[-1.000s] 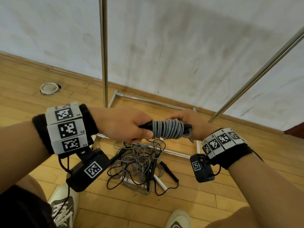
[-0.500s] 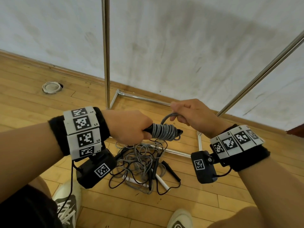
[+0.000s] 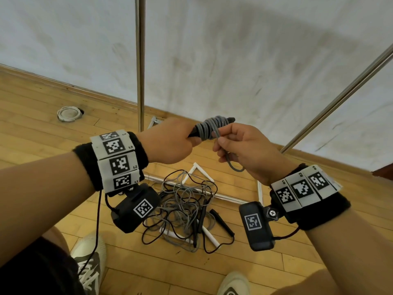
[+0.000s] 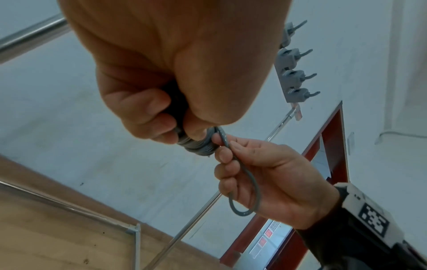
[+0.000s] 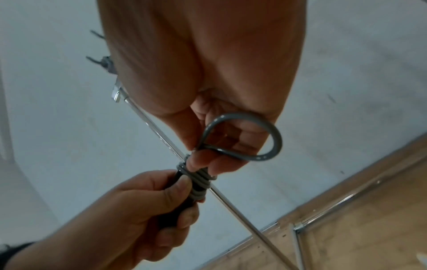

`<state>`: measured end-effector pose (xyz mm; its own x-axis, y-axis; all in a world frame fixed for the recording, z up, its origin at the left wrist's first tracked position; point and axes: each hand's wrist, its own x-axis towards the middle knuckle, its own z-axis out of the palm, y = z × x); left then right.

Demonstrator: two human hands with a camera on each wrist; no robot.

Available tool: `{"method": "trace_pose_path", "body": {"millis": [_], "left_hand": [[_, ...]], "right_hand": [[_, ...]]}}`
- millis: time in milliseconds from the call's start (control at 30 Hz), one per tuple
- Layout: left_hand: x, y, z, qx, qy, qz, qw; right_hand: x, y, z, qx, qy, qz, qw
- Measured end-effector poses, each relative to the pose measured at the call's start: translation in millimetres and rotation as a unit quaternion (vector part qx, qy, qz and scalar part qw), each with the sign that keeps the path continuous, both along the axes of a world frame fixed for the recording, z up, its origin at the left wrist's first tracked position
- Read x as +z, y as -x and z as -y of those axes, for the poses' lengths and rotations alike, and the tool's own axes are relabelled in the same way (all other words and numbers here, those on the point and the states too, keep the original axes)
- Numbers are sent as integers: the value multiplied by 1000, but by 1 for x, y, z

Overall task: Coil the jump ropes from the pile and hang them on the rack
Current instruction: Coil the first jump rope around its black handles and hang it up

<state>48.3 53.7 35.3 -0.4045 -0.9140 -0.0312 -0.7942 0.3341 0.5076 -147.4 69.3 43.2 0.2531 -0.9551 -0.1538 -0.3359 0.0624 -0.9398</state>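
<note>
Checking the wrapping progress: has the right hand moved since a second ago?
Yes. The right hand has let go of the wrapped gray rope bundle and come back toward the person; against the slanted rack pole it sits lower, pinching a rope loop.

- The place looks like a bare indoor hall or exercise room, not a furnished home.
- The floor (image 3: 42,133) is pale wooden strip boarding, with a round capped socket (image 3: 68,114) set into it at the far left.
- A wooden skirting (image 3: 63,86) runs along the foot of the far wall (image 3: 234,60), which is plain, whitish and scuffed with dark marks.
- A metal rack (image 3: 140,60) of shiny tubes stands against that wall, its base frame flat on the boards.
- A grey strip of hooks (image 4: 293,73) is fixed high on the rack.
- A pile of jump ropes (image 3: 185,211) lies tangled on the floor, near the rack's base.
- A dark red frame (image 4: 328,146) shows at the right; what it belongs to cannot be told.
</note>
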Motion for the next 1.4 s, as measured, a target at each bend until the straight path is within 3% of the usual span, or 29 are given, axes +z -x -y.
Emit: {"method": "trace_pose_path", "body": {"millis": [233,400,600,967,1100,1200,1300,1400], "left_hand": [[6,-2,-2,26,-45,-118,992],[9,-3,-12,17,-112,-239,964],[16,-8,-18,-52,-191,-314,928],[8,-11,-17,-82,-242,-288,923],[6,-10,-14,-34,-146,-224,963],[7,-7,-11,-14,-66,-241,968],[9,-4,-15,-47,-96,-282,953],[10,-3,-24,-80,-119,-275,951]], "right_hand": [[0,-2,0,-22,-1,11,1000],[0,6,2,-41,4,26,999],[2,12,4,-52,53,134,988],[8,12,-9,14,109,78,991],[10,8,-11,-14,139,33,990],[10,5,-11,-24,152,8,988],[6,-2,-13,-17,140,1,990],[1,-11,-16,2,105,18,994]]}}
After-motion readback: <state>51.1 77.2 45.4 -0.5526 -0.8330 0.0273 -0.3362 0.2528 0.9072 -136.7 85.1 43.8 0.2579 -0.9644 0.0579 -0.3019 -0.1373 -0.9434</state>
